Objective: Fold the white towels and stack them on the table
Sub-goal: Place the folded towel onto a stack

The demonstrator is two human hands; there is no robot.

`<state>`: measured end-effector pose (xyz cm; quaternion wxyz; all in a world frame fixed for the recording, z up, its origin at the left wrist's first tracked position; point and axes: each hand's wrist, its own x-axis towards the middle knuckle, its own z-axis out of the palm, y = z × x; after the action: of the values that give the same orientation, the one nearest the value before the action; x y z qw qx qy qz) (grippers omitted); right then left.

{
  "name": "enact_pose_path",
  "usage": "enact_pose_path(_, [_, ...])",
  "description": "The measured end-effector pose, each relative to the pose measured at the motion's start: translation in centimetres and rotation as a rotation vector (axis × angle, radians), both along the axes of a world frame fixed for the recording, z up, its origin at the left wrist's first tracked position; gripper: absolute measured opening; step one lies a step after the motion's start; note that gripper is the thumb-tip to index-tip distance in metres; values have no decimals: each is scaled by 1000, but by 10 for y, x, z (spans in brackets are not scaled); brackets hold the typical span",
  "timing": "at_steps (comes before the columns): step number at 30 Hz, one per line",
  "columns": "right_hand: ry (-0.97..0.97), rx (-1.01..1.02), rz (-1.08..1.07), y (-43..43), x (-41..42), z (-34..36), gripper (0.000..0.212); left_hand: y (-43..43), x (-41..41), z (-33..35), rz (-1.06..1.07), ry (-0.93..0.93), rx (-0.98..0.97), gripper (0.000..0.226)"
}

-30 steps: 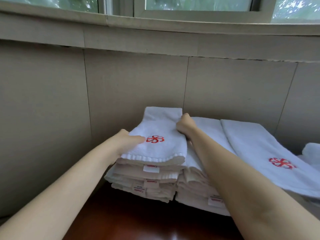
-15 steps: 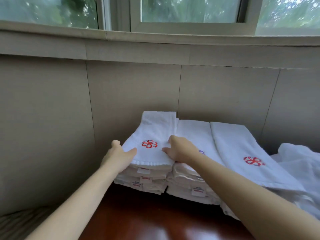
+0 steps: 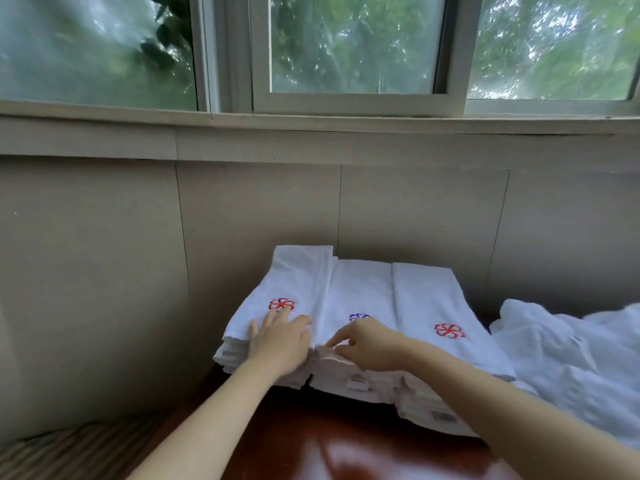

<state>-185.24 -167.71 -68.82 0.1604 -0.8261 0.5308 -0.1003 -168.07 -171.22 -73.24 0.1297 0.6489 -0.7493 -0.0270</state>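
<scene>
Three stacks of folded white towels stand side by side on the dark reddish wooden worktop (image 3: 346, 445), pushed against the beige panelled wall (image 3: 242, 209) below a window (image 3: 349, 46). The left stack (image 3: 298, 271) is the tallest, and its top towel bears a red pinwheel emblem. The middle stack (image 3: 360, 289) shows a blue emblem and the right stack (image 3: 429, 299) a red one.

The left hand (image 3: 278, 341) lies flat on the top towel of the left stack, just below the emblem, its fingers (image 3: 277, 320) straight and slightly spread. The right hand (image 3: 370, 344) rests at the front edge of the middle stack. Its fingers (image 3: 337, 339) are bent with the tips near the gap between the two stacks, and I cannot tell whether they pinch the towel's edge.

A loose heap of unfolded white towels (image 3: 571, 358) lies to the right, touching the right stack.
</scene>
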Motion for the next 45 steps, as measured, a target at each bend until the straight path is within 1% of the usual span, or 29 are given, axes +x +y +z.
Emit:
enact_pose_path(2, [-28, 8, -44, 0, -15, 5, 29, -3, -1, 8, 17, 8, -22, 36])
enact_pose_path(5, [-142, 21, -154, -16, -30, 11, 27, -18, -9, 18, 53, 27, -15, 35])
enact_pose_path(9, [-409, 30, -330, -74, -29, 9, 28, -58, -13, 28, 137, 80, 21, 41])
enact_pose_path(12, [-616, 68, -422, -133, -18, 0, 30, -103, 9, 32, 251, 151, 103, 54])
enact_pose_path(14, [-719, 61, -461, -173, -8, -7, 34, -131, 30, 33, 270, 328, 186, 61])
enact_pose_path(17, [-903, 54, -470, -226, 13, -18, 26, -160, 50, 26, 186, 670, 263, 62])
enact_pose_path(18, [-953, 43, -449, -240, 19, -23, 27, -165, 51, 20, 137, 726, 265, 62])
enact_pose_path(19, [-967, 25, -426, -252, 25, -28, 33, -170, 51, 14, 90, 735, 251, 62])
enact_pose_path(21, [-913, -30, -414, -268, 30, -37, 41, -176, 50, 2, 25, 677, 185, 62])
enact_pose_path(25, [-938, -120, -449, -268, 30, -41, 42, -175, 51, 2, -35, 575, 132, 55])
enact_pose_path(28, [-869, -221, -500, -260, 31, -42, 40, -172, 50, 7, -30, 446, 91, 54])
enact_pose_path(29, [-790, -256, -504, -257, 32, -43, 35, -171, 49, 8, -18, 414, 86, 54])
enact_pose_path(30, [-632, -284, -505, -254, 34, -45, 27, -167, 48, 8, 1, 385, 95, 55])
enact_pose_path(31, [-410, -316, -511, -251, 36, -46, 20, -162, 46, 9, 29, 345, 115, 57])
enact_pose_path(32, [-171, -371, -519, -247, 37, -47, 17, -156, 43, 11, 64, 292, 136, 60])
enact_pose_path(33, [1, -435, -506, -246, 37, -47, 19, -149, 40, 12, 96, 227, 145, 63])
enact_pose_path(34, [89, -496, -465, -246, 37, -48, 26, -141, 34, 15, 110, 158, 140, 66])
enact_pose_path(35, [142, -514, -400, -249, 36, -49, 36, -133, 27, 16, 95, 91, 132, 69])
enact_pose_path(36, [162, -472, -324, -251, 34, -48, 44, -124, 19, 16, 54, 31, 126, 71])
enact_pose_path(37, [144, -368, -271, -253, 33, -48, 48, -115, 12, 14, -6, -17, 133, 72])
enact_pose_path(39, [125, -175, -274, -257, 31, -48, 52, -101, 2, 5, -116, -81, 147, 69])
enact_pose_path(41, [146, -138, -317, -259, 29, -50, 60, -93, 1, -2, -146, -102, 117, 64])
enact_pose_path(45, [159, -104, -319, -249, 29, -49, 70, -85, 4, -5, -139, -111, 51, 53])
